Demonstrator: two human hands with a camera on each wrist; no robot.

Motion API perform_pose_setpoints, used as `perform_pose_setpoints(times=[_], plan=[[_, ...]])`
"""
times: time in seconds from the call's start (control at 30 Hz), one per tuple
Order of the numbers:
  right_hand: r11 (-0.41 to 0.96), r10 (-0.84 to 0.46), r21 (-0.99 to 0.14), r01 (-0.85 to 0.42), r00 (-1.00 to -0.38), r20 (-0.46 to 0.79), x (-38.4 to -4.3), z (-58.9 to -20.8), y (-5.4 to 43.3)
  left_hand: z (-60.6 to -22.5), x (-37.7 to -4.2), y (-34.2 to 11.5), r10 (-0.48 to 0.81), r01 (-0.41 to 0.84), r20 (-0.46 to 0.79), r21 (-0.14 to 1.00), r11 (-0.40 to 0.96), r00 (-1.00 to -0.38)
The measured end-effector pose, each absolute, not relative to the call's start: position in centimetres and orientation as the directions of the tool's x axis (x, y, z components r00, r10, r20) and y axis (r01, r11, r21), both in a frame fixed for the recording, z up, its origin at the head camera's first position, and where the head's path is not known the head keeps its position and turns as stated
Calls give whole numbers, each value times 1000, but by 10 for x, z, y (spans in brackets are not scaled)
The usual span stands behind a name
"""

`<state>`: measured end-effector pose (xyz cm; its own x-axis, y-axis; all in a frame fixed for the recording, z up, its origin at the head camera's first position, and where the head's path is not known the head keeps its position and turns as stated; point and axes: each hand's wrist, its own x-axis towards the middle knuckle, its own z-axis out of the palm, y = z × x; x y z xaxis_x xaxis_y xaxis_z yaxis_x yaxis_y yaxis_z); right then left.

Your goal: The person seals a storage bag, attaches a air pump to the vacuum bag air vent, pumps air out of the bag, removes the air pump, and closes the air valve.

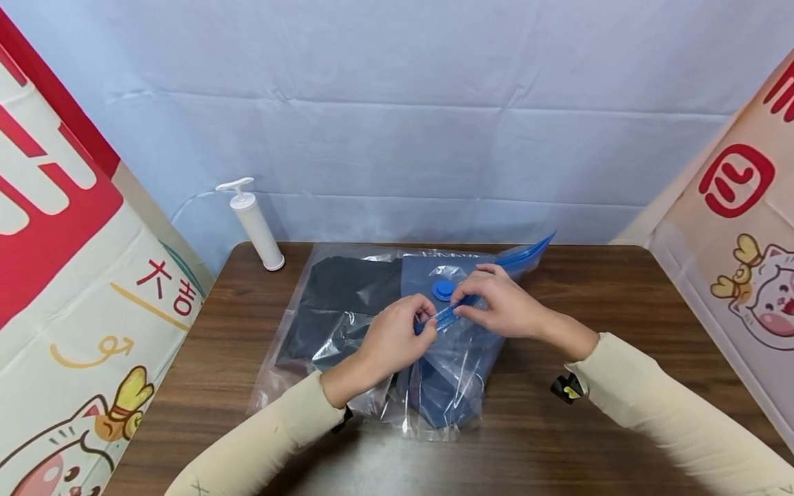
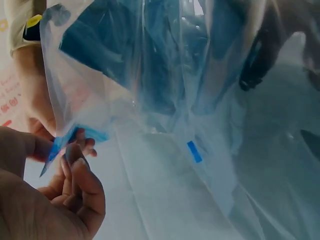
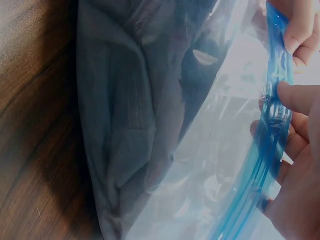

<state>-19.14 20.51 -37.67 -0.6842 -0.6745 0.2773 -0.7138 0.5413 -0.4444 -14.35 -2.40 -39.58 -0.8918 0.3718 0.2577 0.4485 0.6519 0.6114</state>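
A clear vacuum storage bag [image 1: 273, 393] lies on the table with folded dark grey clothing [image 1: 347, 279] and blue-grey clothing [image 1: 443, 396] inside. Its blue zip edge [image 1: 524, 256] is lifted and runs slantwise through both hands. The left hand [image 1: 393, 337] pinches one end of this strip between thumb and fingers. Close beside it, the right hand [image 1: 505, 303] grips the strip further along, thumb in front and fingertips behind the film in the right wrist view. A round blue valve [image 1: 443, 289] sits on the bag just behind the hands.
A white hand pump [image 1: 257, 231] with a T-shaped handle stands at the table's back left corner. The brown wooden table [image 1: 595, 296] ends at a pale cloth backdrop [image 1: 384, 138]. Printed banners [image 1: 62, 275] hang at both sides.
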Motion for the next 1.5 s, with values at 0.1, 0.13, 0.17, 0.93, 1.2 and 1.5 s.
perform_pose_setpoints(times=[0.1,0.13,0.17,0.93,1.2,1.5], plan=[[536,-671,-443,-718,-682,292,-191,-377,205,-393,-144,-21,378,447,249,619,646,-892],[532,-670,-444,-721,-679,300,-191,-377,205,-393,-144,-20,377,445,248,622,645,-893],[527,-670,-444,-724,-676,306,-191,-377,205,-392,-144,-20,374,444,250,622,645,-893],[474,-701,-465,-747,-640,313,-196,-371,213,-395,-146,-11,329,466,330,609,642,-885],[440,-727,-458,-772,-606,323,-198,-374,216,-396,-145,-12,330,448,302,614,650,-894],[449,-731,-336,-828,-556,395,-194,-381,212,-394,-145,-9,345,453,294,600,659,-891]])
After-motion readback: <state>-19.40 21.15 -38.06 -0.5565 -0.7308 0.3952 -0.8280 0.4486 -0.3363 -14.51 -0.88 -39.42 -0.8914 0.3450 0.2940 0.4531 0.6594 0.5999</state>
